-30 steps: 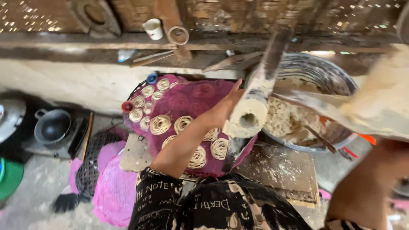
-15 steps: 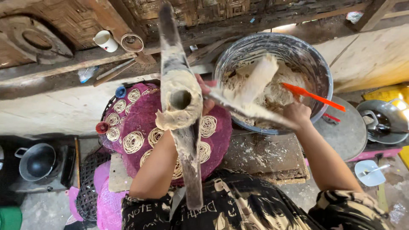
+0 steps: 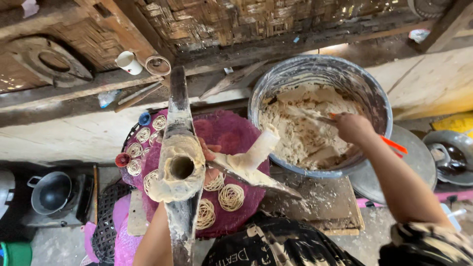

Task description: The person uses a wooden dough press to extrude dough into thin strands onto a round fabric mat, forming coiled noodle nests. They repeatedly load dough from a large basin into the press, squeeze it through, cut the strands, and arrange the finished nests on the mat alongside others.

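Since half a second back: right hand has gone deeper into the big dough basin, and the press plunger now swings out to the side of the wooden press, leaving its barrel open. View is steadier too.

Left hand: mostly hidden behind the press; fingers look wrapped round the body near the barrel, clamped on it. Barrel mouth is empty and dark, caked with dough on the rim.

Right hand: fingers closed round something in the dough; can't tell whether it's a lump or the handle of the orange-tipped scraper showing past the wrist.

Dough sits in the basin, right of the press. Coiled noodle nests lie on the purple mesh tray under the press.

My read for doing this well: take a lump no wider than the barrel, roll it compact, keep the press level over the tray, and hold the plunger clear until the dough is seated. Caked rim could snag the plunger; wipe it.
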